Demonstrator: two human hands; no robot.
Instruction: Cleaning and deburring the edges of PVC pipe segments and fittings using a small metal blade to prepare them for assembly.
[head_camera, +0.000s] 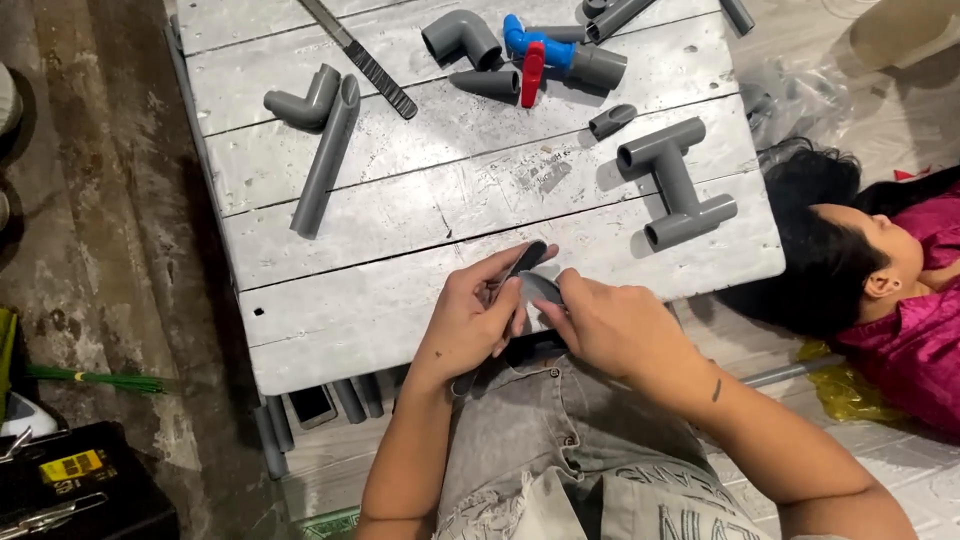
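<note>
My left hand (472, 318) grips a dark, flat narrow tool (527, 257) whose tip pokes out above my fingers. My right hand (608, 322) holds a short grey pipe piece (540, 290), pressed against that tool, at the front edge of a white wooden table (400, 290). Both hands meet just above my lap. How the tool touches the pipe is partly hidden by my fingers.
On the table lie a long grey pipe (327, 155), an elbow fitting (300, 100), a metal file (362, 58), a grey elbow (462, 38), a blue valve with red handle (535, 55) and a double tee assembly (677, 182). A person in a pink top (900, 300) lies at right. A black toolbox (70, 490) sits lower left.
</note>
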